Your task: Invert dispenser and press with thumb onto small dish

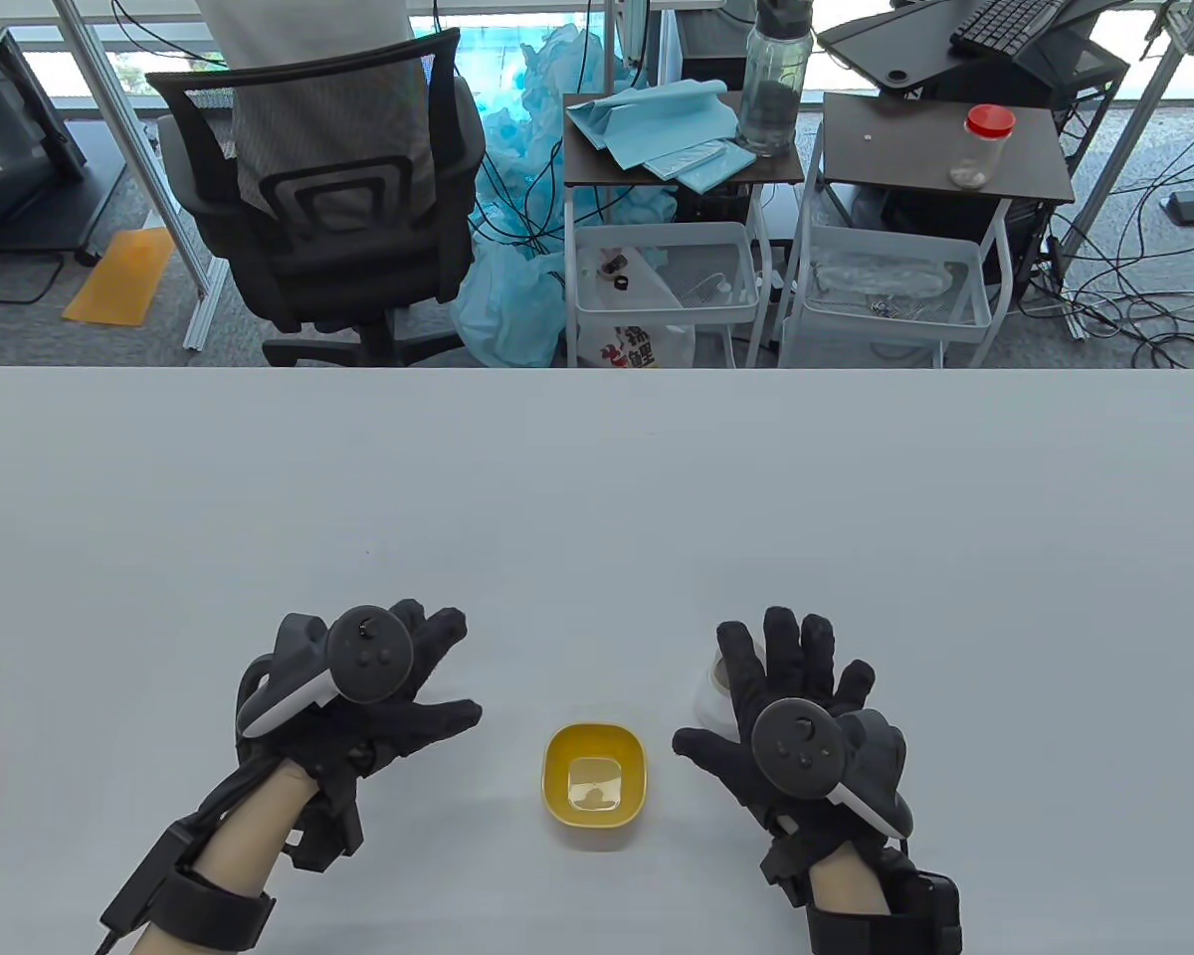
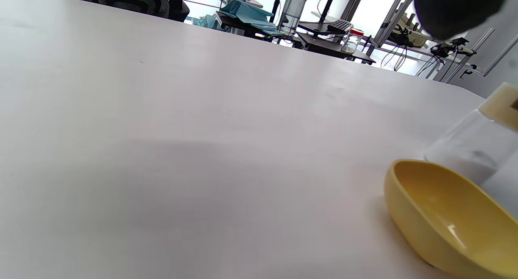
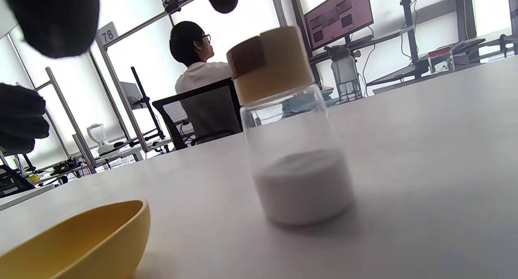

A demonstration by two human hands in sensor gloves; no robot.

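Note:
A small yellow dish (image 1: 595, 786) sits on the white table between my hands; it also shows in the left wrist view (image 2: 449, 218) and the right wrist view (image 3: 81, 242). A clear glass dispenser (image 3: 293, 129) with white powder and a cream-and-brown cap stands upright on the table to the right of the dish. In the table view the dispenser (image 1: 711, 686) is mostly hidden under my right hand (image 1: 786, 686), which hovers above it with fingers spread, not touching it. My left hand (image 1: 398, 686) is open and empty, left of the dish.
The white table (image 1: 597, 497) stretches far ahead of the hands. Beyond its far edge stand an office chair (image 1: 328, 199) and two small carts (image 1: 677, 249) with a water bottle and a red-lidded jar (image 1: 980, 144).

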